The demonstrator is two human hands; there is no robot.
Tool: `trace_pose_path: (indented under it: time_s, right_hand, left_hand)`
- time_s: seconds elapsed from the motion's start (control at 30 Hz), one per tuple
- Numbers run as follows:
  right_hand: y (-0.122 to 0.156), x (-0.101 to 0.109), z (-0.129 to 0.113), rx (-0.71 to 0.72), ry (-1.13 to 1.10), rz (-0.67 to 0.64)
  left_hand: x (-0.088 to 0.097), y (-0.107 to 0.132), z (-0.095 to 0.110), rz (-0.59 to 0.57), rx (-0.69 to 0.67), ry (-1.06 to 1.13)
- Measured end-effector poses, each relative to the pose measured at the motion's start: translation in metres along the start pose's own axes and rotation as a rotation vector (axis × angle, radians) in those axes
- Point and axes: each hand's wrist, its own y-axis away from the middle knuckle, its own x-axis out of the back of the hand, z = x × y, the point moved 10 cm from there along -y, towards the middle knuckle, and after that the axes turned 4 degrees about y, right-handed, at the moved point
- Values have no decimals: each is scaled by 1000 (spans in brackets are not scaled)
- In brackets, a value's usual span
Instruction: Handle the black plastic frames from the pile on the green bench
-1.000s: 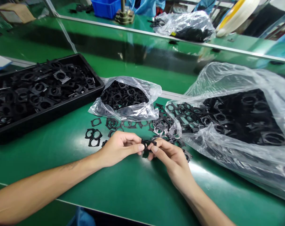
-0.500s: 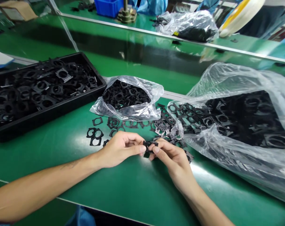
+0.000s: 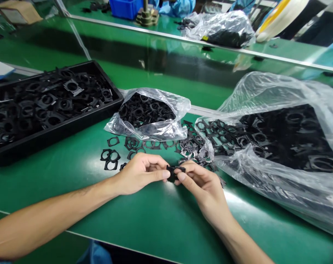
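Between my two hands, just above the green table, is a small black plastic part (image 3: 172, 173). My left hand (image 3: 142, 173) pinches its left side between thumb and fingers. On the right side my right hand (image 3: 202, 183) grips it the same way, and the fingertips hide much of its shape. Several loose black ring-shaped frames (image 3: 111, 160) lie on the table beyond my left hand. A pile of similar black frames (image 3: 192, 148) spreads behind my right hand, at the mouth of a large clear plastic bag (image 3: 268, 91).
At the left a black tray (image 3: 59, 124) is full of black frames. A smaller clear bag (image 3: 180, 104) of black ring parts stands behind my hands. Farther back, beyond a metal rail, are a blue bin (image 3: 125, 8), another plastic bag (image 3: 224, 27) and a large reel (image 3: 283, 18).
The black part has tilted slightly between my fingertips, so more of its dark face shows below. Both hands stay in nearly the same place.
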Motion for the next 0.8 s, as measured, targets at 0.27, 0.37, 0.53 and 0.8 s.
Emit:
trace_pose_path:
  time_s: [0.27,0.37,0.53,0.8]
  right_hand:
    - [-2,-6,1,12,-21,-101]
    - [-1,-6,-3,21,-1,-103]
    - [0,-8,-2,9,-6,-109]
    - [0,-4,1,-5,38,-79]
  left_hand:
    - [0,-1,-3,1,-4,-2]
    - [0,0,-4,3,4,-10]
    - [5,0,-6,73,39,44]
    - [4,1,-5,42,63,20]
